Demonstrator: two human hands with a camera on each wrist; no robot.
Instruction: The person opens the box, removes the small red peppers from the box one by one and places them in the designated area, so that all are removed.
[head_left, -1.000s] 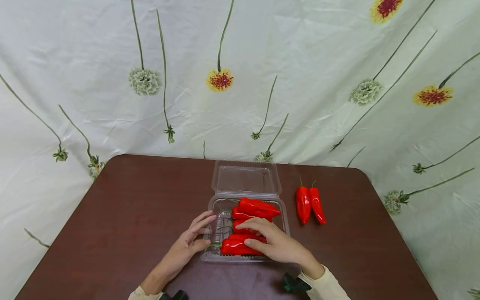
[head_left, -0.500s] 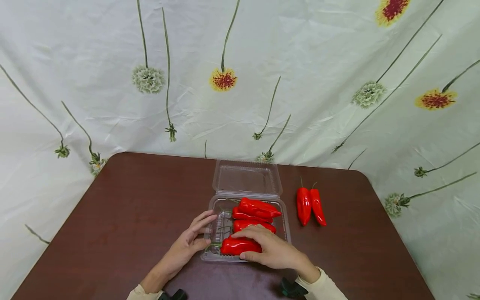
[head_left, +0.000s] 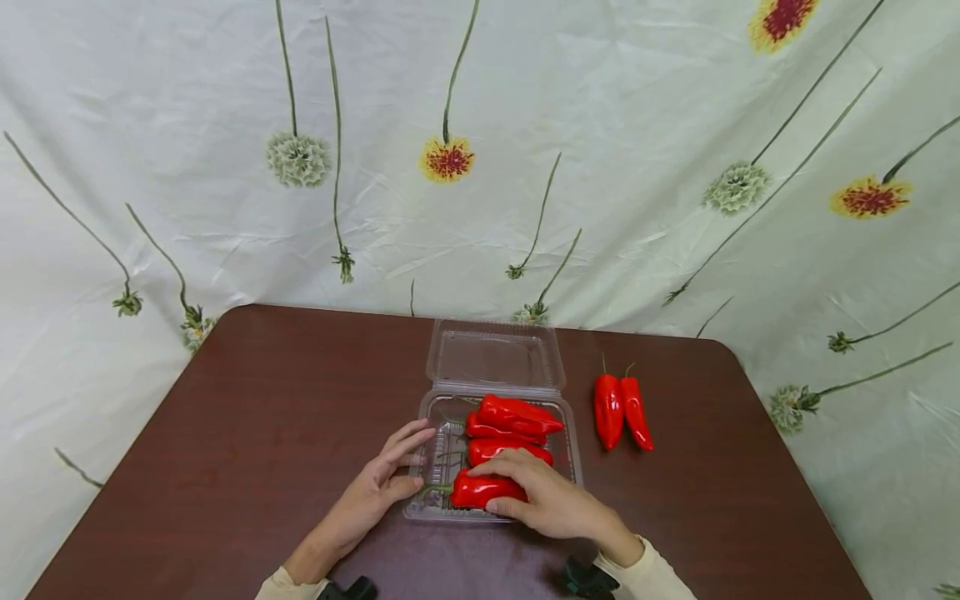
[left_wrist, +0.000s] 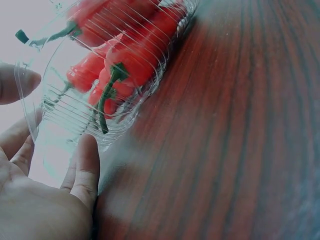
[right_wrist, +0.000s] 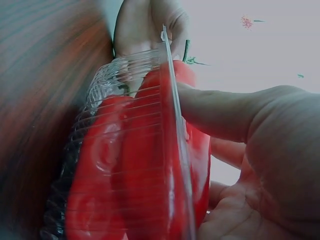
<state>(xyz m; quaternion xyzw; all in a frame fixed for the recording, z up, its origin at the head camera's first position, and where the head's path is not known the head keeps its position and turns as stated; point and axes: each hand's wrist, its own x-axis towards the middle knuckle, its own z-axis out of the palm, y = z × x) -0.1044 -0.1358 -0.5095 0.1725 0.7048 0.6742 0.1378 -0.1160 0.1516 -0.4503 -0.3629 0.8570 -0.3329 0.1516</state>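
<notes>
Gripping the nearest red pepper (head_left: 483, 490) with curled fingers and thumb, the right hand (head_left: 551, 500) sits low in the centre of the head view, over the near edge of the clear plastic clamshell tray (head_left: 435, 504). The pepper lies crosswise in the front of the tray, its green stem (head_left: 431, 490) pointing toward the left hand (head_left: 375, 492). Compared with the picture a second earlier, the pepper has shifted slightly toward the right of the tray and the right hand has drawn back toward the lower edge of the frame, so that the pepper behind it (head_left: 510, 450) now shows more fully; this suggests the front pepper is being settled into its place rather than lifted out. The left hand is unchanged: its fingers rest fairly straight against the tray's left wall, the thumb at the near corner, steadying it without clasping. Two further peppers (head_left: 517, 417) lie stacked toward the tray's far side, below the open hinged lid (head_left: 495, 358). A pair of loose peppers (head_left: 621, 410) lies on the brown table (head_left: 247, 417), right of the tray and apart from it.
</notes>
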